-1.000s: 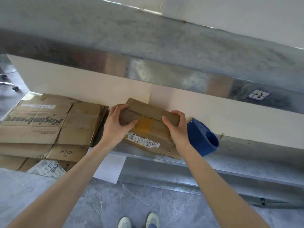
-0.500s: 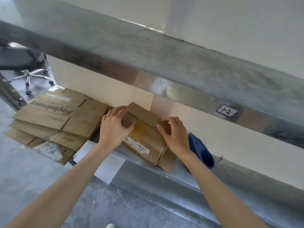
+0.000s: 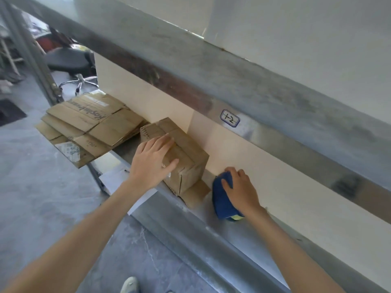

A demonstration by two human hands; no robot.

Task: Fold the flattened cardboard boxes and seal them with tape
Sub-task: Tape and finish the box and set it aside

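Two hands on the shelf (image 3: 222,227): left hand (image 3: 153,163) flat, grip released, atop the box (image 3: 188,157) by the front edge; right hand (image 3: 241,189), grip clasping the tape dispenser (image 3: 221,200), just beside it near the wall.

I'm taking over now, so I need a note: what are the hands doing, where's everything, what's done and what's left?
Left hand: flat on the folded cardboard box.
Right hand: grips the blue tape dispenser beside the box.
Both sit on the metal shelf; the stack of flattened boxes lies to the left.
Done: one box folded. Left: tape it, then the stack.
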